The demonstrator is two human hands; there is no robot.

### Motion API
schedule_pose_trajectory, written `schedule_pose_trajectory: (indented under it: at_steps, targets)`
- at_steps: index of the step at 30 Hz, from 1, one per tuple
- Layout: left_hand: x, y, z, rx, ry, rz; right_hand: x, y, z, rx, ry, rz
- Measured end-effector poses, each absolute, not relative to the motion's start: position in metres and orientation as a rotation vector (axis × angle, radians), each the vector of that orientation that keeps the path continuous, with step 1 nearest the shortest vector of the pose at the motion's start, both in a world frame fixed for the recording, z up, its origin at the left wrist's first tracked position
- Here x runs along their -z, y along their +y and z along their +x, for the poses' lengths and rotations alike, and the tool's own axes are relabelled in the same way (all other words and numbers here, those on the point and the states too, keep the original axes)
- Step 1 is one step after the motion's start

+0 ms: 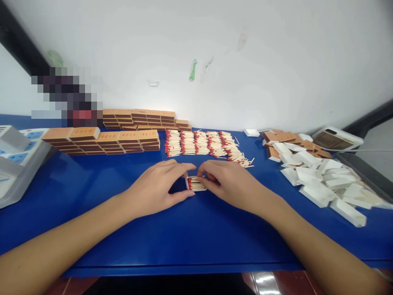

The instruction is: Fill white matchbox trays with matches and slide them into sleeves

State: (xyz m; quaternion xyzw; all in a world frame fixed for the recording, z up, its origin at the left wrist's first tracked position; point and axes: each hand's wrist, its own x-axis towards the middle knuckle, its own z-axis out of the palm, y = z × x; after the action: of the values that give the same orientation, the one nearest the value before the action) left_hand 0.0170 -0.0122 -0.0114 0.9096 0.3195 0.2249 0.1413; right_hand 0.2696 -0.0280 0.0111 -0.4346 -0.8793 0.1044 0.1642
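Observation:
A small white matchbox tray [200, 189] lies on the blue table, with red-headed matches [194, 183] inside. My left hand [162, 182] holds the tray's left end between thumb and forefinger. At the tray's right end, the bent fingers of my right hand [225, 180] are pinched together on the matches; the fingertips partly hide them. Just beyond my hands, loose matches [202, 143] lie in several side-by-side piles, the rightmost one spilling toward me.
Filled-looking stacks of orange matchboxes [118, 139] stand at the back left. White empty trays [319, 176] and brown matchbox sleeves [285, 137] are heaped at the right, near a phone-like white object [337, 138]. A white power strip [24, 164] sits at the left edge.

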Motion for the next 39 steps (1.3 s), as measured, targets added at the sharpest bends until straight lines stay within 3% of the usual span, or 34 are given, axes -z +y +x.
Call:
schedule_pose_trajectory:
  at_steps: [39]
  targets:
    - [0.011, -0.012, 0.021, -0.659, 0.902, 2.654, -0.003, -0.032, 0.251, -0.625, -2.349, -1.156]
